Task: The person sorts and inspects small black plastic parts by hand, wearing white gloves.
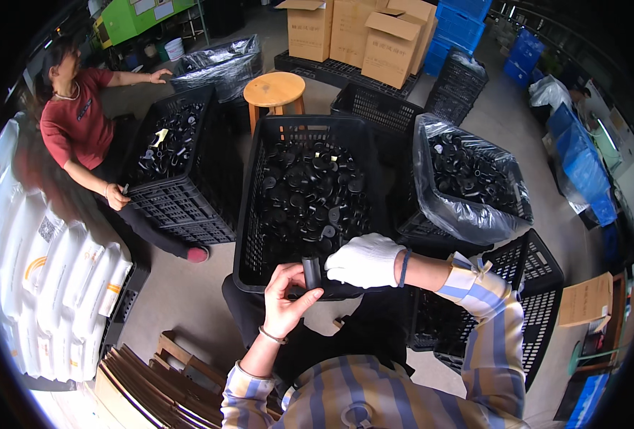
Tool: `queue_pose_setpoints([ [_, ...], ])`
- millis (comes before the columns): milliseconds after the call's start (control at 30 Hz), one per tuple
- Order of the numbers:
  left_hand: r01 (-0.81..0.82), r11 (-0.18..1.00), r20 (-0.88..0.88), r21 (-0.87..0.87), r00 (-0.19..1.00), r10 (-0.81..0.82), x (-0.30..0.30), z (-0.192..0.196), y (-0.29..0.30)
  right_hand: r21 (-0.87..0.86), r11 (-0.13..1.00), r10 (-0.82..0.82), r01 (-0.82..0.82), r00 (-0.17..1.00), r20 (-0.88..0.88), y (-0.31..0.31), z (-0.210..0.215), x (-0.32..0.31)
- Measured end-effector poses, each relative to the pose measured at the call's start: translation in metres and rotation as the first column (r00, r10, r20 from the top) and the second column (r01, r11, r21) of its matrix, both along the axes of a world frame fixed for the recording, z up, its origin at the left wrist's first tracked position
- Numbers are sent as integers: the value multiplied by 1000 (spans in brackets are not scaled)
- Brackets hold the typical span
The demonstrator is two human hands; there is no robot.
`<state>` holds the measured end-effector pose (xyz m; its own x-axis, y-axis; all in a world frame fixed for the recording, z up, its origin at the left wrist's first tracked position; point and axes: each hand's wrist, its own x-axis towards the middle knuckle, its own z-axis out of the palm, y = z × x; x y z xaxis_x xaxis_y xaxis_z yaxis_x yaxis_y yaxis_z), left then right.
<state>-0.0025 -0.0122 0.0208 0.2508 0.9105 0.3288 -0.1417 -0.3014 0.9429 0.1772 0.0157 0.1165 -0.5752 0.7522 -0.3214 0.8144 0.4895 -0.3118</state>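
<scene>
My bare left hand (284,306) grips a short black tubular plastic part (312,274) between thumb and fingers, holding it upright over the near edge of a black crate (244,227). Just to the right of that part is my right hand (367,262), in a white glove, its fingers curled closed. What the gloved fingers hold, if anything, is hidden. Many small black plastic parts (315,189) fill the crate in front of me, some with round disc-like ends.
Left of the crate, a person (81,129) in a red top sits by another filled crate (181,187). A plastic-lined crate (467,218) of black parts stands right. Beyond are a wooden stool (274,89) and cardboard boxes (388,50). White sacks (59,279) are stacked left.
</scene>
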Motion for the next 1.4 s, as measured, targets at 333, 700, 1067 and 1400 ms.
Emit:
queue_pose_setpoints([
  [333, 52, 939, -403, 341, 910, 96, -10, -2, -6, -704, 704, -312, -97, 847, -429, 21, -53, 17],
  [700, -9, 733, -340, 680, 882, 326, 3, -6, 9, -385, 903, -423, 190, 548, -722, -27, -27, 109],
  [1067, -149, 685, -235, 713, 870, 433, 9, -2, 16, -634, 666, -466, 394, -444, -765, -53, -9, 101],
  [1400, -225, 731, -267, 644, 830, 491, 3, -2, 10, -247, 895, -417, 371, 504, -756, -35, -46, -10],
])
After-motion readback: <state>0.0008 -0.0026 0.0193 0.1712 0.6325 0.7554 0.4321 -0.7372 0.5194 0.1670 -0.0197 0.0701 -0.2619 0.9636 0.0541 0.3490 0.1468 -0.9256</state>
